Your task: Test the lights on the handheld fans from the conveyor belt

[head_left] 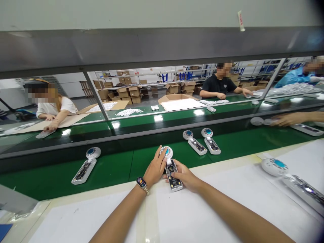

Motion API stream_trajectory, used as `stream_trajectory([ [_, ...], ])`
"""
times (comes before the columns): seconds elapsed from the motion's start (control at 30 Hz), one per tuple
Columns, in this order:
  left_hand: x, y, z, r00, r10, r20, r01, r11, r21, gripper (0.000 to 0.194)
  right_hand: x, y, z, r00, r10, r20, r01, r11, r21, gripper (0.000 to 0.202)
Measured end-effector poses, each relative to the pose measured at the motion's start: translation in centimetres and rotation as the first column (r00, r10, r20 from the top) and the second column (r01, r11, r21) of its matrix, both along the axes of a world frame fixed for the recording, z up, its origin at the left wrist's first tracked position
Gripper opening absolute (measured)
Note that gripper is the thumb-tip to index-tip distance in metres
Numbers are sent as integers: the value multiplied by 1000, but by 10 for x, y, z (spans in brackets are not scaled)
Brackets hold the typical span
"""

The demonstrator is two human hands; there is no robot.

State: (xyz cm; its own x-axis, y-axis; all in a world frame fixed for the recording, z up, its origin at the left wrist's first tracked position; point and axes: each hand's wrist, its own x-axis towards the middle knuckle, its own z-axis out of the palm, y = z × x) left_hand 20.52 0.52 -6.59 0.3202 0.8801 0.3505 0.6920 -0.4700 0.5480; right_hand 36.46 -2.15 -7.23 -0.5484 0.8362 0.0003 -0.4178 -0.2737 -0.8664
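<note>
Both hands are on one white handheld device (pixel 173 175) with a round, blue-centred head and an uncovered circuit board in its long body. My right hand (pixel 186 175) grips the body, the thumb lying over the board. At the upper end, my left hand (pixel 155 167), with a watch on its wrist, has its fingers against the round head. The device is held over the near edge of the green conveyor belt (pixel 144 163), its lower end above the white work surface (pixel 192 209).
Two similar devices lie on the belt ahead to the right, one device (pixel 84 167) to the left. Another device (pixel 291 179) rests on the near surface at right. A co-worker's hand (pixel 287 118) reaches in from the right. Across the line sit several people; a metal beam (pixel 152 47) crosses overhead.
</note>
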Motion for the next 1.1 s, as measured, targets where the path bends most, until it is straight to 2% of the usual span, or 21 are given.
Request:
stream_trajectory([
  [0.3,-1,0,0,1000,-8,-5,8,1000,-3,47,-1,0,3,999,-10,-36,8,999,-40,54],
  [0.4,-3,2,-3,1000,-1,12,1,1000,-14,49,2,0,2,996,-23,-88,22,1000,-19,65],
  [0.53,-6,5,-6,991,84,100,-84,996,-3,50,3,3,0,994,-13,-107,18,999,49,81],
  [0.6,-7,5,-5,990,66,125,-71,997,37,48,1,8,-4,992,-111,-54,116,988,99,82],
  [0.67,-7,2,-2,996,-42,84,32,992,123,48,-2,13,-9,956,-288,55,277,948,155,75],
  [0.73,-5,-2,1,981,-189,-39,193,959,205,54,-4,17,-13,891,-416,182,377,901,215,66],
  [0.8,-1,-4,2,941,-286,-180,323,918,232,65,-4,18,-16,840,-462,284,380,875,300,55],
  [0.83,1,-5,2,926,-299,-232,351,907,232,67,-4,18,-16,820,-477,316,367,862,350,49],
  [0.9,5,-4,-1,922,-261,-287,332,914,236,60,-4,16,-16,771,-530,353,359,820,445,41],
  [1.0,5,0,-7,942,-129,-310,214,942,258,42,0,14,-13,685,-630,367,409,749,521,35],
  [1.1,2,5,-12,945,8,-326,94,950,298,33,13,21,-11,556,-751,357,487,642,592,31],
])
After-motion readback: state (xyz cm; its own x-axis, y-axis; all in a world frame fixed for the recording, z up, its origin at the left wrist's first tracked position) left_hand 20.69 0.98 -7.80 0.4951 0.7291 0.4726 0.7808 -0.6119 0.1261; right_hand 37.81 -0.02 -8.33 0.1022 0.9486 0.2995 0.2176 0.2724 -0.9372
